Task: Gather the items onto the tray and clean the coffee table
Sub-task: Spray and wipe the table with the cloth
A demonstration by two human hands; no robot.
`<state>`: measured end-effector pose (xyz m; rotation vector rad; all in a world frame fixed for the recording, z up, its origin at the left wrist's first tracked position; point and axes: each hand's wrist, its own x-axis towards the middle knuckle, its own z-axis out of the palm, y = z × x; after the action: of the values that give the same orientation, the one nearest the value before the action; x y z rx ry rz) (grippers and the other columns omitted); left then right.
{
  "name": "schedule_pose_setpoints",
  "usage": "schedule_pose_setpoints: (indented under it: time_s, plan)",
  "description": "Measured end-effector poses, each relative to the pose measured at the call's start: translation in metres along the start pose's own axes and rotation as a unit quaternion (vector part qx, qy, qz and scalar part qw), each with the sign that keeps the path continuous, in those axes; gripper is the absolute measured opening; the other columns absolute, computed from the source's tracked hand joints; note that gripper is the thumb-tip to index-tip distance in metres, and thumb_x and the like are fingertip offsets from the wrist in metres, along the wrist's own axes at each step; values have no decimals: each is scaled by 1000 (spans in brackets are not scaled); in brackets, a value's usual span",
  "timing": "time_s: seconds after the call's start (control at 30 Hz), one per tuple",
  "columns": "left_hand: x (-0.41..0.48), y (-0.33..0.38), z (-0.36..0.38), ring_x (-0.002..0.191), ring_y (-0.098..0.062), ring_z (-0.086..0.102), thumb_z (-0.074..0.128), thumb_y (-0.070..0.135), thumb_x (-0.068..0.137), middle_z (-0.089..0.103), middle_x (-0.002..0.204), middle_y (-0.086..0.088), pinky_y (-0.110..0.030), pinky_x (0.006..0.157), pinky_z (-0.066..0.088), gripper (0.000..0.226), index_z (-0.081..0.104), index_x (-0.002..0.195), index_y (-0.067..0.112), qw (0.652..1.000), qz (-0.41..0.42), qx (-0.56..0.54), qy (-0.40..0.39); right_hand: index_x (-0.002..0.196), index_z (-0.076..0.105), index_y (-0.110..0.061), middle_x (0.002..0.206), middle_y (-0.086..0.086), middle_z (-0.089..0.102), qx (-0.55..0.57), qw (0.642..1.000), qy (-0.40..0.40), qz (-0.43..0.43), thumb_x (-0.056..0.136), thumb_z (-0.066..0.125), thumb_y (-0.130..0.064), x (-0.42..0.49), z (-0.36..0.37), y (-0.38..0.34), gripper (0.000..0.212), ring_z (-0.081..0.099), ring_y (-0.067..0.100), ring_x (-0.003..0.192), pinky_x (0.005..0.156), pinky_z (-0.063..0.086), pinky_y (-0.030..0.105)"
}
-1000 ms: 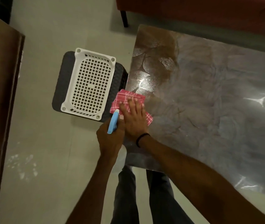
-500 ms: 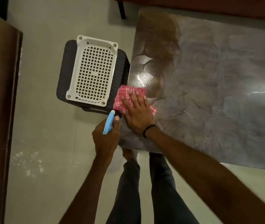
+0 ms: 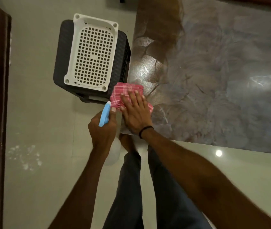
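In the head view, a red checked cloth (image 3: 125, 92) is pressed flat onto the near left corner of the coffee table (image 3: 214, 71) by the right hand (image 3: 136, 113), whose fingers are laid out straight and slightly spread across the fabric. A black band (image 3: 145, 130) is worn on that wrist. The left hand (image 3: 102, 129) is held just off the table's corner, its fingers curled tight around a blue spray bottle (image 3: 104, 115), with the nozzle pointed toward the cloth. The white perforated tray (image 3: 71, 55) is seen resting on a dark woven stool (image 3: 60, 55), which stands on the pale floor (image 3: 40, 113) just beside the table's left edge. The glossy tabletop is marked by smeared streaks and light glare. Dark trousers (image 3: 128, 187) are visible below the arms
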<state>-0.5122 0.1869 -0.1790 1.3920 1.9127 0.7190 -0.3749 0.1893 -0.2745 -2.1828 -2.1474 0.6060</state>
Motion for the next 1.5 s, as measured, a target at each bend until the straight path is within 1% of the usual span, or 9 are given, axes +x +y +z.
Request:
schedule_pose_setpoints:
  time_s: [0.1,0.27,0.43,0.73,0.8,0.87,1.03,1.17,1.5]
  plan:
    - [-4,0,-3,47,-24,59,64,31,92,59,59,-9,-44,47,55,31,62,77,5,1000,3,-14,-8,161,4,-25,169,11,2,32,993,-17,111,105,25,-52,-64,25,-32,66,-1,32,156,125,3,53]
    - [-11,-1,-2,49,-25,60,68,21,92,59,62,-9,-42,49,56,23,61,78,4,1000,10,-15,2,160,14,-22,167,14,12,9,1000,-17,-17,102,27,-54,-43,23,-18,68,8,34,155,124,7,54]
    - [-22,-6,6,49,-24,60,67,26,92,59,62,-8,-42,49,57,23,60,80,8,1000,-2,4,13,160,17,-23,167,14,10,30,994,-1,106,104,31,-52,-68,34,-23,65,6,35,155,125,7,54]
    - [-61,11,31,54,-24,63,65,30,93,61,67,-6,-36,56,58,19,60,85,13,999,-33,0,-31,158,22,-22,165,13,23,-1,997,-65,-36,102,32,-58,-108,29,22,68,16,37,153,120,23,60]
    - [-69,21,39,54,-22,60,65,32,92,59,64,-4,-32,54,54,22,59,81,15,998,-41,-13,-46,157,23,-20,162,14,30,-4,998,-50,-23,104,14,-60,-135,21,41,67,26,37,150,118,28,61]
    - [-74,28,47,54,-24,61,66,37,91,60,62,-6,-34,53,54,26,56,74,20,995,-73,-15,-63,158,17,-20,163,13,23,4,999,-31,17,104,5,-58,-154,19,62,67,25,37,149,122,22,58]
    - [-84,42,67,54,-27,64,68,41,90,63,62,-10,-42,56,59,28,55,70,26,988,-92,-10,-127,159,11,-25,164,11,21,12,998,-1,68,105,28,-50,-167,17,93,62,22,33,152,120,17,51]
    - [-89,39,82,63,-21,65,67,48,86,62,72,-7,-41,65,60,38,63,89,11,976,-125,57,-169,158,12,-26,162,12,29,21,996,22,87,104,30,-48,-166,20,92,61,25,33,151,119,18,51]
    - [-100,38,71,61,-21,62,68,44,88,59,64,-3,-35,69,58,29,56,76,20,980,-145,22,-132,158,15,-28,165,9,23,46,992,32,116,104,24,-53,-166,29,88,60,20,30,152,121,18,53]
